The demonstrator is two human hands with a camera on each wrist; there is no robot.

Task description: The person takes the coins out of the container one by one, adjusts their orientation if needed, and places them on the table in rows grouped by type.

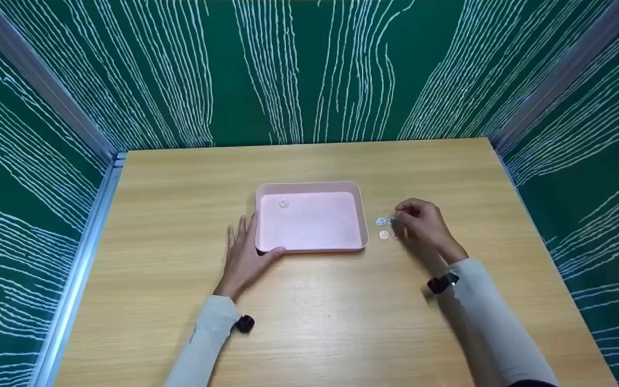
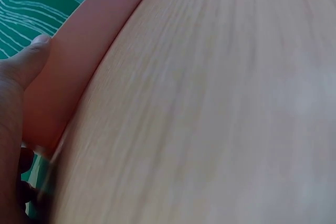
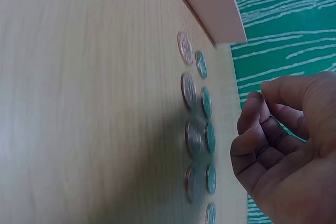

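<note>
A shallow pink tray [image 1: 309, 251] lies on the table, with one coin [image 1: 284, 203] inside near its far left corner. My left hand [image 1: 245, 263] rests against the tray's near left corner, thumb along the front wall and fingers spread, mostly straight, at the left side. To the right of the tray, silvery coins [image 1: 381, 221] and coppery-looking coins [image 1: 384, 235] lie in two rows; the right wrist view shows several in each. Over these rows hovers my right hand [image 1: 425, 223], fingers curled and thumb close to the forefinger. Whether anything is between those fingertips is hidden.
The wooden table [image 1: 309, 333] runs back to a green wall [image 1: 309, 80] with white wavy lines. More such panels stand at left and right, with metal posts [image 1: 562, 80] at the corners. Each wrist wears a small black device [image 1: 443, 282].
</note>
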